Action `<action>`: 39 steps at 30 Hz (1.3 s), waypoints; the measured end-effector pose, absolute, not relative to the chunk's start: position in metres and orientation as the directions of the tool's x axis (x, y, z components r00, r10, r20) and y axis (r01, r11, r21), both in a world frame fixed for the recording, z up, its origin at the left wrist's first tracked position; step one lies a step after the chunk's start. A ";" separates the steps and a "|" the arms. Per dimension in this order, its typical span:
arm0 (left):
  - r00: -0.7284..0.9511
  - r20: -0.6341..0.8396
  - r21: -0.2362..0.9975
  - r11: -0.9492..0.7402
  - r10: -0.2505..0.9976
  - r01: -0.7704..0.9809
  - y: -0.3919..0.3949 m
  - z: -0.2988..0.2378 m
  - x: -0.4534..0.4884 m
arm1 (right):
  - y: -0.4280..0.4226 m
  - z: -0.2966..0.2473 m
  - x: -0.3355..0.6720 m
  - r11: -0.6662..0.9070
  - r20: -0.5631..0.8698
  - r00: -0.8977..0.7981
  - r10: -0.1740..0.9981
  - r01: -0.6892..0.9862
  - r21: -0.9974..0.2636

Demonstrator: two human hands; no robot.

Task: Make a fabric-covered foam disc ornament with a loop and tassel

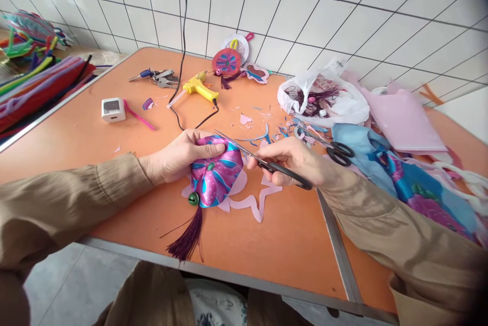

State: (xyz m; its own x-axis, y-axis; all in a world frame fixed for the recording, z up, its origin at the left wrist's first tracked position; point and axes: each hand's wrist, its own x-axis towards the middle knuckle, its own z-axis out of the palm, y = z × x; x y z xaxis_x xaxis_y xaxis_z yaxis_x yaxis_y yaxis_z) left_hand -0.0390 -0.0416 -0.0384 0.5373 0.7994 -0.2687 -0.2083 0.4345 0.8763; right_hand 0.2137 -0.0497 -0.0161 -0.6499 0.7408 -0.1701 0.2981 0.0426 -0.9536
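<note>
My left hand (183,155) pinches the upper edge of a round pink-and-blue fabric ornament (217,178), thumb across its front. A green bead sits at the ornament's middle, and a green bell (193,199) with a dark purple tassel (188,237) hangs from its lower edge. In my right hand (293,160) is a pair of black-handled scissors (267,164), its blades pointing left along the ornament's top right edge. Whether the blades touch the fabric I cannot tell. Pink paper offcuts (259,204) lie beneath and beside the ornament.
Behind my hands lie a yellow glue gun (198,87) with its cord, keys (165,79) and a white adapter (113,110). Finished-looking round ornaments (226,62) lean at the wall. To the right are a plastic bag (343,105), second scissors (339,153), and fabric (427,188).
</note>
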 end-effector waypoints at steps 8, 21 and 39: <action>0.560 -0.250 0.874 0.433 0.790 -0.220 -0.042 -0.040 -0.040 | -0.041 -0.026 0.216 0.118 -0.131 -0.708 0.694 0.291 -0.949; 0.568 -0.260 0.880 0.434 0.781 -0.194 -0.041 -0.039 -0.040 | -0.040 -0.026 0.219 0.088 -0.153 -0.713 0.685 0.289 -0.953; 0.547 -0.277 0.873 0.444 0.790 -0.199 -0.039 -0.040 -0.041 | -0.041 -0.018 0.224 0.082 -0.215 -0.686 0.695 0.373 -0.924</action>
